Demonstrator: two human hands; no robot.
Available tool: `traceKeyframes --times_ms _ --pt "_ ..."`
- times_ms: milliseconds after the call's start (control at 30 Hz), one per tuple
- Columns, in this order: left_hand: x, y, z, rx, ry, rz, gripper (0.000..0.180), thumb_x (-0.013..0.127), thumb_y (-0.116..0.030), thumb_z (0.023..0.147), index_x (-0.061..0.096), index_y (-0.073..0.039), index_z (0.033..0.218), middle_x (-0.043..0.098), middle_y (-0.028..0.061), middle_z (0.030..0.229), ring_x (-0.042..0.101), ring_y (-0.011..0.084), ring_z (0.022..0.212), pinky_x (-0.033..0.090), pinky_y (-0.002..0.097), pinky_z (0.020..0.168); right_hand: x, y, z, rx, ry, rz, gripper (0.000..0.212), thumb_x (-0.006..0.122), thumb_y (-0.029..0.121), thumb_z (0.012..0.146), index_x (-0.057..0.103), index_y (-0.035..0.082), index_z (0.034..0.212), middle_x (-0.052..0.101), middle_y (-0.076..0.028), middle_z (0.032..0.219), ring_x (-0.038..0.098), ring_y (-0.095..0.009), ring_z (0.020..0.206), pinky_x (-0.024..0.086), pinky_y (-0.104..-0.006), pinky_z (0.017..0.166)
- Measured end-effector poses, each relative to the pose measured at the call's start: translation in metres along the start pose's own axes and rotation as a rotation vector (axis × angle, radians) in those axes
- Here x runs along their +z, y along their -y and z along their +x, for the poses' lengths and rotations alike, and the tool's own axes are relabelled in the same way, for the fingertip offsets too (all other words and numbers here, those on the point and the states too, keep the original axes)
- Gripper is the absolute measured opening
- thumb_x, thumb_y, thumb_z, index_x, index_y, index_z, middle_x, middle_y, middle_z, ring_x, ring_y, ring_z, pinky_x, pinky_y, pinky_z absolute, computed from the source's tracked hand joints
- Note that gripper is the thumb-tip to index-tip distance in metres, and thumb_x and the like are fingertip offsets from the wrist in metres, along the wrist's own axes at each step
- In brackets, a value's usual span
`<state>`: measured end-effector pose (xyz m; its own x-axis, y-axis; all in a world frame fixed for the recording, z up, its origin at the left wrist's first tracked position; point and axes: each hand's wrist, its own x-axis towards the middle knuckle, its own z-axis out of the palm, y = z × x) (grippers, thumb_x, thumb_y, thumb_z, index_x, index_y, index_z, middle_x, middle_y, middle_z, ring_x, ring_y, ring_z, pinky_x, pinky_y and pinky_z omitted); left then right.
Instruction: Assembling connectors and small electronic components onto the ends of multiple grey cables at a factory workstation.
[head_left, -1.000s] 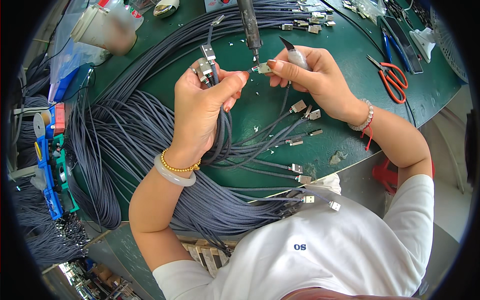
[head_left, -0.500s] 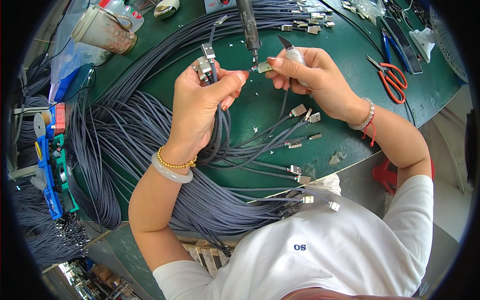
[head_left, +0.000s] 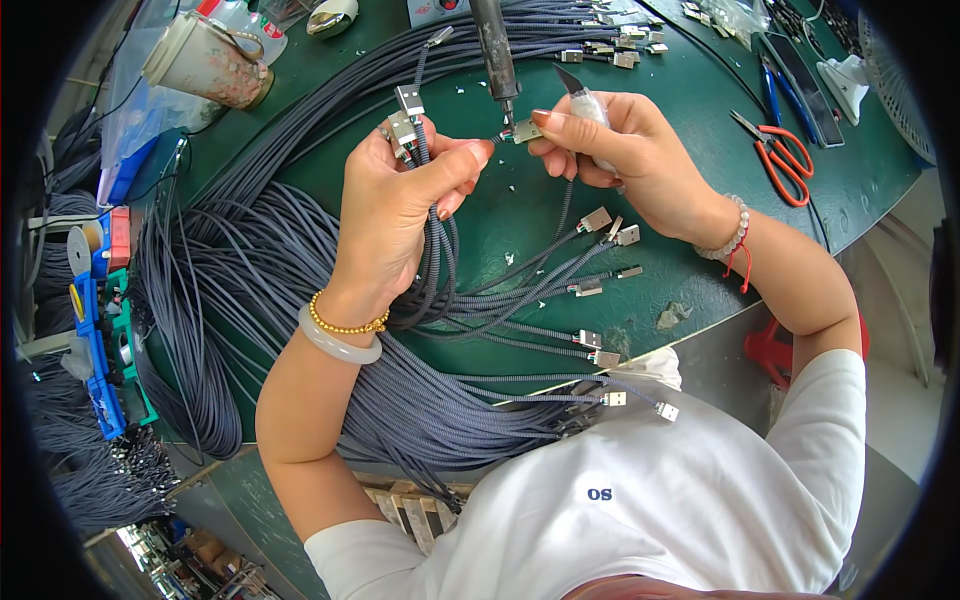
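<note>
My left hand (head_left: 385, 190) is closed round several grey braided USB cables, whose bare metal plugs (head_left: 409, 98) stick up above the thumb. Thumb and forefinger pinch one of these cables near its end. My right hand (head_left: 635, 145) grips that cable's USB plug (head_left: 527, 131) between thumb and fingertip. Tucked in the same hand is a craft knife (head_left: 592, 106) with a white wrapped handle, its dark blade pointing away. A soldering iron (head_left: 495, 50) comes down from the top, its tip at the coloured wires behind the plug.
Long bundles of cables (head_left: 270, 240) sweep across the green table (head_left: 730, 250). Finished-looking plug ends (head_left: 590, 340) fan out toward my lap. Red-handled cutters (head_left: 783, 165), blue-handled pliers (head_left: 790, 95) and a phone (head_left: 803, 88) lie right; a cup (head_left: 208, 62) stands far left.
Both hands have shifted very slightly to the left, carrying the plug and cables. The soldering iron tip stays at the wires, and both grips are unchanged.
</note>
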<state>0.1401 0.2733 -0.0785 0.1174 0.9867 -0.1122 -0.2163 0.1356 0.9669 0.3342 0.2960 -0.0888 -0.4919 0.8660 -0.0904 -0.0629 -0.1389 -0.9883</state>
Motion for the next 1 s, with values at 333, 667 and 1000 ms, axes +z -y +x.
traceKeyframes --times_ms 333,667,1000 --pt "0.002 0.002 0.002 0.011 0.014 0.001 0.024 0.066 0.001 0.07 0.043 -0.005 0.071 0.06 0.0127 0.072 0.05 0.0091 0.055 0.036 0.0192 0.044 -0.004 -0.001 -0.001 0.0 0.001 0.0 0.026 0.057 0.028 0.084 0.06 0.003 0.084 0.059 -0.003 0.07 0.048 -0.002 0.057 0.029 -0.0149 0.044" --pt "0.002 0.009 0.002 0.016 0.019 0.006 0.025 0.066 0.001 0.07 0.043 -0.005 0.074 0.06 0.013 0.074 0.05 0.0088 0.056 0.037 0.019 0.046 -0.007 -0.01 0.0 -0.056 -0.013 -0.083 0.024 0.058 0.027 0.083 0.06 0.003 0.083 0.059 -0.002 0.071 0.047 -0.001 0.059 0.031 -0.0145 0.047" --pt "-0.001 0.014 0.002 0.097 0.023 0.058 0.027 0.066 0.002 0.071 0.04 -0.007 0.075 0.061 0.0156 0.082 0.052 0.0085 0.057 0.038 0.0184 0.047 -0.007 -0.017 0.003 -0.082 -0.006 -0.116 0.024 0.057 0.027 0.084 0.06 0.003 0.084 0.058 -0.001 0.07 0.046 -0.001 0.06 0.032 -0.0142 0.048"
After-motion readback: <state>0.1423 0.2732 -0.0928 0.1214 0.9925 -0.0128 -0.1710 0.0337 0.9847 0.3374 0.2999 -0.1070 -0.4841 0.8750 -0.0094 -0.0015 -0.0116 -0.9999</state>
